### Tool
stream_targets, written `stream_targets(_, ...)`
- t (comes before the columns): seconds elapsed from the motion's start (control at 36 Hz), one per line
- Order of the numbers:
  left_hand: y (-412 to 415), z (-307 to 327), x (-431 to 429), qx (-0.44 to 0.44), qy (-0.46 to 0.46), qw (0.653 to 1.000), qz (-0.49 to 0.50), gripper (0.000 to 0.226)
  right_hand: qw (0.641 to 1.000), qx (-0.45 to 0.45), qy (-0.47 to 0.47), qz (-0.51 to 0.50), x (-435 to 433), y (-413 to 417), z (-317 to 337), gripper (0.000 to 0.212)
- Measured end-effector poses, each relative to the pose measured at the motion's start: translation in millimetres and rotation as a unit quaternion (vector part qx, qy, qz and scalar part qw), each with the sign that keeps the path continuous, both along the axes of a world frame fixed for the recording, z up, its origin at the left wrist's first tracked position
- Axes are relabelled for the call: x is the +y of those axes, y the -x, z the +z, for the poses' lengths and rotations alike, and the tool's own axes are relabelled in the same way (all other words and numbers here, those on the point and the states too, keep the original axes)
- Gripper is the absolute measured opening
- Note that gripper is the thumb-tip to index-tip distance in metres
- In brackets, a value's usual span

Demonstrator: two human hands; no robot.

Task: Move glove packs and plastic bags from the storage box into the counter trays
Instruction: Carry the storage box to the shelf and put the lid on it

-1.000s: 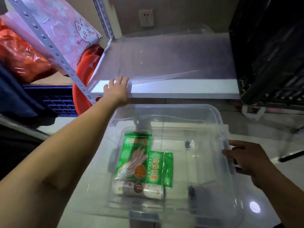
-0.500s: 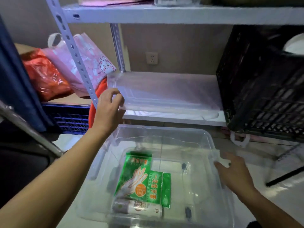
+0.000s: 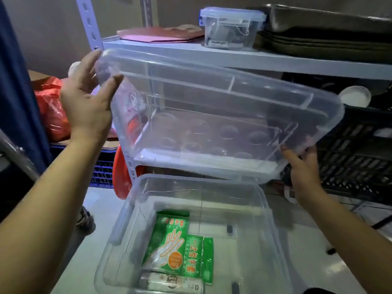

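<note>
Both hands held a clear plastic lid (image 3: 212,115) tilted in the air above the open storage box (image 3: 191,236) — the left hand (image 3: 87,107) spread flat against the lid's upper left corner, fingers open and thumb over the rim, the right hand (image 3: 303,170) closed on the lower right edge with the fingers curled underneath. The glove packs (image 3: 176,245), green and lying flat, sat on the box floor toward its near side, and a white roll of plastic bags (image 3: 171,282) lay just in front of them; neither had been touched, and no counter trays showed in view. The step in hand looked to be getting the lid out of the way, and doing it well would likely mean a firmer left grip, since an open palm on slick plastic could let the corner slide. Room was tight at the far side: the shelf edge (image 3: 233,58) stood just behind the lid's far rim and a black crate (image 3: 356,158) crowded the right hand — so the freer path seemed to be toward the person and down to the floor (image 3: 101,211) on the left of the box.
</note>
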State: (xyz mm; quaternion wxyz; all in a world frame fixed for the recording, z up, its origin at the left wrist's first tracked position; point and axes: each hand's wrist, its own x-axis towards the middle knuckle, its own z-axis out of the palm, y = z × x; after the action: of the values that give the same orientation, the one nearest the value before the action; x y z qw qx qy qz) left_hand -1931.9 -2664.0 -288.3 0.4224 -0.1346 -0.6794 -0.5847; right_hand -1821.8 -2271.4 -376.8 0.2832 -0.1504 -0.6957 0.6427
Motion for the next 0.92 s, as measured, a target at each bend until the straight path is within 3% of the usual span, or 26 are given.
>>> stream_targets(0.08, 12, -9, -19, -0.065, -0.003, 0.998, -0.001, 0.041, 0.999, -0.022, -0.018, -0.014, 3, -5, -1, 0.033)
stream_targets(0.19, 27, -36, -37, -0.227, 0.038, 0.973, 0.028, 0.055, 0.991, -0.104, -0.079, -0.014, 6, -15, -6, 0.016)
stream_targets(0.31, 27, -83, -40, -0.389, 0.132, 0.912, 0.008, 0.033, 0.951, -0.271, -0.143, 0.034, 16, -27, -37, 0.024)
stream_targets(0.39, 18, -132, -36, -0.498, 0.21, 0.841, -0.012, 0.022, 0.913, -0.376, -0.154, 0.049, 13, -38, -72, 0.013)
stream_targets(0.47, 11, -168, -30, -0.541, 0.278, 0.793, 0.009, 0.032, 0.89, -0.436, -0.125, 0.04, 6, -50, -102, 0.011)
stream_targets(0.67, 17, -206, -31, -0.575, 0.252, 0.776, -0.063, 0.071, 0.849, -0.444, -0.286, 0.016, 2, -40, -120, 0.033)
stream_targets(0.78, 16, -213, -48, -0.598, 0.178, 0.767, -0.146, 0.077, 0.863, -0.437, -0.252, 0.022, 3, -40, -126, 0.044)
stream_targets(0.92, -9, -219, -77, -0.671, 0.173, 0.688, -0.214, 0.067, 0.897, -0.438, -0.057, 0.013, 13, -56, -133, 0.055)
